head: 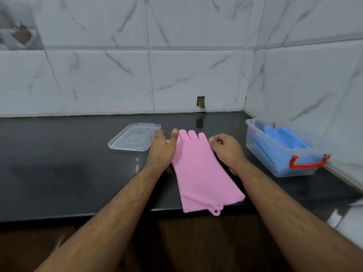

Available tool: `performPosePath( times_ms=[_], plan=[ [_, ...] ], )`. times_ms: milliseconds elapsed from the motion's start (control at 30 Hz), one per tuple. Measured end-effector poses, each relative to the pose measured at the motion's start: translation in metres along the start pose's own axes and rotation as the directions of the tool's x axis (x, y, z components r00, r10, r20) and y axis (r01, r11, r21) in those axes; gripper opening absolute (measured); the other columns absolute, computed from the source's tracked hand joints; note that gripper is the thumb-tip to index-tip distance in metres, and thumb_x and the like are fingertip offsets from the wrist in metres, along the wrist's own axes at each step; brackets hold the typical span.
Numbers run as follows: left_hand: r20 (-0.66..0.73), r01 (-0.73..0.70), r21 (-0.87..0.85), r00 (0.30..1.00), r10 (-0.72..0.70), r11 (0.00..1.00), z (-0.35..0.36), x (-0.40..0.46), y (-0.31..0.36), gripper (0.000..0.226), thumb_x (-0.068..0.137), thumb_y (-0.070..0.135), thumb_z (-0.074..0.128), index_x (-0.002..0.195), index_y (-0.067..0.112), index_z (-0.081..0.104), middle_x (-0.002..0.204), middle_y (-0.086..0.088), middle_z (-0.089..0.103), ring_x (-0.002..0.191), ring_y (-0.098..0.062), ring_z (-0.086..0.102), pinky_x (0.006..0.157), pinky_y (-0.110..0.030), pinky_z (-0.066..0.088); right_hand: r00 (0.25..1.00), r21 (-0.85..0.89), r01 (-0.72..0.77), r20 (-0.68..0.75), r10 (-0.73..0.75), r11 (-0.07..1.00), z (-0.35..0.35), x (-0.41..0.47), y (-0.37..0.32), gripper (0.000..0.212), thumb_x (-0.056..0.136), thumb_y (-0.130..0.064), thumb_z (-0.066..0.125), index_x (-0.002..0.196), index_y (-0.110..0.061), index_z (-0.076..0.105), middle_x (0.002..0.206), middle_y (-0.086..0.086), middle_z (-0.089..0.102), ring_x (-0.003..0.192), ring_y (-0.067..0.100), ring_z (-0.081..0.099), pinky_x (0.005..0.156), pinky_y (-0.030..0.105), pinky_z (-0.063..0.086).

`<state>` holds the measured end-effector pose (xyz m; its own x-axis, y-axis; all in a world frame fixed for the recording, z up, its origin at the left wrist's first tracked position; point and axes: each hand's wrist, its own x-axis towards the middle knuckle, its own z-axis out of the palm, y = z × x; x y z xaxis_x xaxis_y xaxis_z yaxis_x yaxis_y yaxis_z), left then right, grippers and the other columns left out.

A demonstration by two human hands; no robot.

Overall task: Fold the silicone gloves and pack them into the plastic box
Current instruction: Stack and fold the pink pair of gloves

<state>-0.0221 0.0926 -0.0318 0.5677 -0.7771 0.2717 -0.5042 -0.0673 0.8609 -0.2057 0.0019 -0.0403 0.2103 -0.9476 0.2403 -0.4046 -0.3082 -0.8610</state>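
A pink silicone glove [200, 173] lies flat on the dark counter [68, 173], fingers pointing to the wall, cuff hanging slightly over the front edge. My left hand [162, 148] rests on the glove's left edge near the fingers, thumb spread onto it. My right hand [225, 149] sits curled at the glove's right edge, fingers closed by the little finger side; whether it pinches the glove is unclear. A clear plastic box [282, 163] with a red handle stands at the right and holds blue gloves [282, 140].
The box's clear lid [133, 137] lies flat on the counter left of my left hand. Marble-tiled walls close the back and the right side. The counter's front edge runs just under the glove's cuff.
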Motion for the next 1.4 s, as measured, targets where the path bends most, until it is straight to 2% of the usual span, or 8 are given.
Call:
performPosePath(
  times_ms=[133, 367, 667, 767, 900, 1100, 1267, 1400],
  plan=[
    [-0.005, 0.028, -0.094, 1.000, -0.029, 0.995, -0.009, -0.025, -0.004, 0.074, 0.100, 0.062, 0.044, 0.151, 0.010, 0.037, 0.155, -0.008, 0.042, 0.139, -0.024, 0.045, 0.104, -0.029, 0.033, 1.000, 0.084, -0.005, 0.030, 0.003, 0.996, -0.016, -0.030, 0.003, 0.011, 0.095, -0.029, 0.063, 0.092, -0.022, 0.072, 0.076, -0.007, 0.072, 0.068, 0.007, 0.064, 0.066, 0.023, 0.046],
    [0.096, 0.072, -0.245, 0.994, -0.049, 0.967, -0.024, -0.072, -0.001, 0.056, 0.098, 0.050, 0.060, 0.140, 0.015, 0.044, 0.125, 0.001, 0.062, 0.121, -0.019, 0.061, 0.109, -0.038, 0.048, 0.994, 0.096, 0.008, 0.106, -0.018, 0.995, -0.044, -0.072, 0.003, 0.013, 0.095, -0.037, 0.065, 0.097, -0.026, 0.071, 0.081, -0.005, 0.076, 0.075, 0.009, 0.069, 0.067, 0.024, 0.049],
    [0.231, 0.053, -0.251, 0.973, 0.006, 0.967, -0.039, -0.113, 0.005, 0.063, 0.097, 0.037, 0.068, 0.147, 0.015, 0.037, 0.109, -0.006, 0.070, 0.081, -0.009, 0.064, 0.072, -0.021, 0.051, 0.982, 0.065, -0.006, 0.186, -0.006, 0.998, -0.059, -0.095, -0.003, 0.034, 0.093, -0.058, 0.059, 0.100, -0.027, 0.071, 0.074, -0.006, 0.075, 0.057, 0.003, 0.064, 0.053, 0.018, 0.045],
    [0.294, 0.067, -0.244, 0.956, 0.007, 0.967, -0.042, -0.114, 0.005, 0.074, 0.093, 0.038, 0.073, 0.150, 0.014, 0.033, 0.101, -0.015, 0.073, 0.074, -0.012, 0.062, 0.076, -0.031, 0.051, 0.972, 0.074, -0.004, 0.235, -0.013, 0.997, -0.061, -0.096, -0.005, 0.030, 0.090, -0.053, 0.067, 0.103, -0.027, 0.070, 0.074, -0.003, 0.074, 0.049, -0.001, 0.058, 0.041, 0.013, 0.040],
    [0.351, 0.026, -0.196, 0.935, 0.045, 0.980, -0.037, -0.115, 0.004, 0.087, 0.077, 0.041, 0.082, 0.148, 0.021, 0.037, 0.115, -0.022, 0.070, 0.097, -0.029, 0.071, 0.089, -0.040, 0.058, 0.959, 0.043, 0.041, 0.278, -0.052, 0.998, -0.060, -0.096, -0.002, 0.020, 0.088, -0.032, 0.077, 0.105, -0.024, 0.070, 0.049, -0.011, 0.059, 0.043, -0.003, 0.053, 0.056, 0.021, 0.042],
    [0.270, -0.076, -0.143, 0.956, 0.113, 0.987, -0.033, -0.114, 0.000, 0.052, 0.080, 0.013, 0.081, 0.128, 0.020, 0.062, 0.110, -0.012, 0.070, 0.081, -0.022, 0.065, 0.092, -0.051, 0.060, 0.962, 0.002, 0.093, 0.256, -0.090, 0.996, -0.057, -0.096, -0.002, 0.015, 0.087, -0.024, 0.077, 0.101, -0.022, 0.071, 0.052, -0.008, 0.055, 0.045, 0.003, 0.046, 0.055, 0.025, 0.041],
    [0.308, -0.090, -0.228, 0.938, 0.159, 0.969, -0.037, -0.118, 0.002, 0.040, 0.089, 0.004, 0.076, 0.126, 0.012, 0.062, 0.094, -0.002, 0.066, 0.050, -0.011, 0.060, 0.052, -0.026, 0.053, 0.958, -0.040, 0.131, 0.263, -0.116, 0.991, -0.058, -0.096, -0.002, 0.012, 0.087, -0.023, 0.076, 0.098, -0.024, 0.071, 0.060, -0.006, 0.061, 0.048, 0.002, 0.050, 0.054, 0.023, 0.044],
    [0.310, -0.118, -0.176, 0.936, 0.169, 0.977, -0.037, -0.119, 0.003, 0.038, 0.089, 0.010, 0.077, 0.125, 0.015, 0.064, 0.093, 0.001, 0.067, 0.044, -0.009, 0.053, 0.048, -0.021, 0.046, 0.953, -0.094, 0.185, 0.261, -0.155, 0.978, -0.058, -0.098, -0.001, 0.015, 0.085, -0.022, 0.076, 0.099, -0.026, 0.072, 0.077, -0.003, 0.066, 0.061, 0.005, 0.054, 0.060, 0.023, 0.045]
  ],
)
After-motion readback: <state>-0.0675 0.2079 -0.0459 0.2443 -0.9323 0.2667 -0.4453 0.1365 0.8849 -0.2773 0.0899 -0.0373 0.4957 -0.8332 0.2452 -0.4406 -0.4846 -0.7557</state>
